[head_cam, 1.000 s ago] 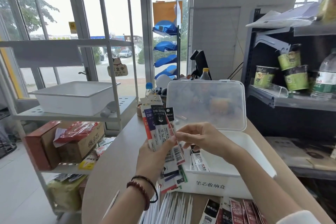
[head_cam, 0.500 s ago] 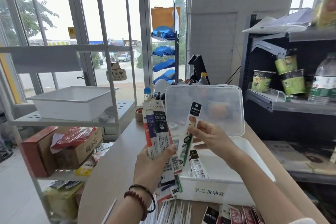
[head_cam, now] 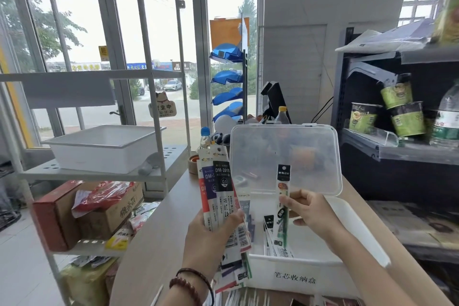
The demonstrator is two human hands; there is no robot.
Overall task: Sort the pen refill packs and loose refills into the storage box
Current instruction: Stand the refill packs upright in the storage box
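At the counter [head_cam: 154, 236], right hand [head_cam: 311, 213] pinches a refill pack [head_cam: 283, 181].

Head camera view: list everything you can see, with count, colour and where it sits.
storage box: one, white, clear lid raised, on the counter
single refill pack: one, black and green, upright above the box
fanned refill packs: several, red, blue and black, left of the box
packs in box: a few, black and white, leaning at its left end
tray: one, white, on the left rack
noodle cups: three, green, on the right shelf
file trays: four, blue, stacked behind the box
counter: one, light wood, under the box
left hand: grips the fanned packs
right hand: pinches the single pack
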